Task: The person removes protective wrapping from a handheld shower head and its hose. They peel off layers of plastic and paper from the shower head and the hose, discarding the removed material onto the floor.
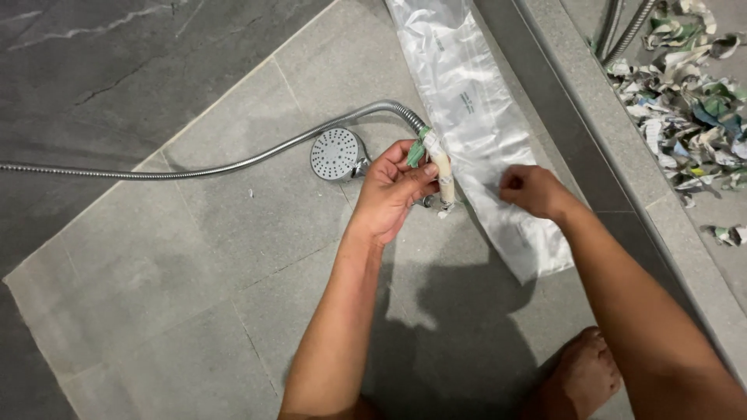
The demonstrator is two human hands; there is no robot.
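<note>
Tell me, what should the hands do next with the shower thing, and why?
Probably the right hand should pull the clear plastic bag away, since the left hand grips the shower handle just at the bag's edge, beside the shower head.

The chrome shower head (336,154) hangs face up just left of the left hand's grip, its round dotted spray plate tilted toward the camera. Its ribbed metal hose (233,165) arcs over the grip and trails far left across the floor. The clear plastic bag (482,124) lies flat, pinched by the right hand's grip near its lower half.
</note>
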